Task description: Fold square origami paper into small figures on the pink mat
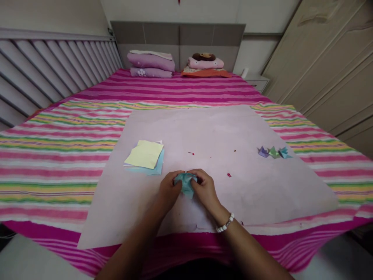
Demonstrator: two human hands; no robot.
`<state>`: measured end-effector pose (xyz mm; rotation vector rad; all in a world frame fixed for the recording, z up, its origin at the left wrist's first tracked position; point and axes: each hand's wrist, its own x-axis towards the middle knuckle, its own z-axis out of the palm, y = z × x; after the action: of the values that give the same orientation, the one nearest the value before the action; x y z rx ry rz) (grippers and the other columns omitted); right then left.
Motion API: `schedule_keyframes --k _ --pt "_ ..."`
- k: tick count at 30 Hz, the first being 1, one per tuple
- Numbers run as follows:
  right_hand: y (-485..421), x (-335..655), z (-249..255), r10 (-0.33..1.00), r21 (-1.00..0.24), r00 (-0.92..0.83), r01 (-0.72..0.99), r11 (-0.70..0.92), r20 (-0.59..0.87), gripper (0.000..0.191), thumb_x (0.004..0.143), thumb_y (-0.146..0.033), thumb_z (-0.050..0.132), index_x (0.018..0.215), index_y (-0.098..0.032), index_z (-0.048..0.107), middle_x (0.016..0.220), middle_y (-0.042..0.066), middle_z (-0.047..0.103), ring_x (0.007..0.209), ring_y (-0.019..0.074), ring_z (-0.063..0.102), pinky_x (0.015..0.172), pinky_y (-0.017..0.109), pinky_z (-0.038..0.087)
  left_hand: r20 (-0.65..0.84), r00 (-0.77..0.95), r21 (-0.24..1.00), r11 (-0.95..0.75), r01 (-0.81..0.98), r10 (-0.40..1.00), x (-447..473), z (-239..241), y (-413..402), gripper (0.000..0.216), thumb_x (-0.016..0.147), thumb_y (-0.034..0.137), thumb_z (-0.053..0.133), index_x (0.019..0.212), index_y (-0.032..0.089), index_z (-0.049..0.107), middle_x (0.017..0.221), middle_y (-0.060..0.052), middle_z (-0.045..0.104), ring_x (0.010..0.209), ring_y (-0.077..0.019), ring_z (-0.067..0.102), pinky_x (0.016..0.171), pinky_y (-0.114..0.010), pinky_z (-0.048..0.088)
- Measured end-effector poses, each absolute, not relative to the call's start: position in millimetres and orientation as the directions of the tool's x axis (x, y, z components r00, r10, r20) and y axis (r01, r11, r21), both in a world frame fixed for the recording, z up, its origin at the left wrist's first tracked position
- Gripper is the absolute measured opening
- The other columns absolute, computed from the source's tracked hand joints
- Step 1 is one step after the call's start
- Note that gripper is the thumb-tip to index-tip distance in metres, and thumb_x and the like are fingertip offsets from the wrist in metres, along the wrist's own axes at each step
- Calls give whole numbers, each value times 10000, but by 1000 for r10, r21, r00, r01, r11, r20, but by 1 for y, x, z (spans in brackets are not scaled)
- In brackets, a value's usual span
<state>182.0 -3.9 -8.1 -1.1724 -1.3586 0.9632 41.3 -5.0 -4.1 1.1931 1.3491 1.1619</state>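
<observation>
A partly folded piece of light-blue paper (pixel 187 185) is held between both hands, above the near middle of a large pale sheet (pixel 204 128). My left hand (pixel 171 186) pinches its left side, thumb on top. My right hand (pixel 204 186) grips its right side in the same way, with a white beaded bracelet on the wrist. The fingers behind the paper are hidden. To the left lies a loose stack of square papers, a pale yellow sheet (pixel 144 154) on top and a blue sheet (pixel 159 166) showing below.
Three small folded paper figures, purple (pixel 263 152), green (pixel 273 152) and blue (pixel 284 153), stand at the sheet's right side. Small red scraps (pixel 229 175) lie about. Folded bedding (pixel 150 64) and a pillow pile (pixel 205 64) sit by the headboard (pixel 177 35).
</observation>
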Motion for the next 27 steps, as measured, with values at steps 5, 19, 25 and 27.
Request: schedule_keyframes --k 5,19,25,27 --pt "-5 180 -9 988 -982 30 119 150 154 269 683 -107 507 836 -224 695 840 37 671 785 199 612 693 315 480 -87 -58 988 93 123 995 44 0 -6 269 629 138 664 886 202 715 844 -35 711 803 -215 633 718 -298 481" --pt "-4 182 -9 986 -974 -23 156 165 163 79 725 -202 631 784 -224 679 815 35 645 713 182 566 648 306 451 -43 -47 984 50 170 998 44 0 -8 218 638 156 659 840 202 726 832 -40 706 764 -199 627 702 -294 479" --pt "-8 181 -10 990 -978 -34 152 142 138 264 709 -142 590 936 -240 683 828 24 660 690 178 564 641 305 456 -125 -61 987 130 90 990 44 3 -6 245 616 156 653 851 191 715 756 -13 705 636 -166 612 598 -259 469" --pt "-10 178 -9 986 -973 -38 161 164 160 215 724 -127 556 857 -233 688 799 27 657 694 181 568 643 307 452 -133 -93 988 139 68 987 44 2 -6 269 589 150 671 851 193 719 777 -18 713 693 -184 626 637 -269 475"
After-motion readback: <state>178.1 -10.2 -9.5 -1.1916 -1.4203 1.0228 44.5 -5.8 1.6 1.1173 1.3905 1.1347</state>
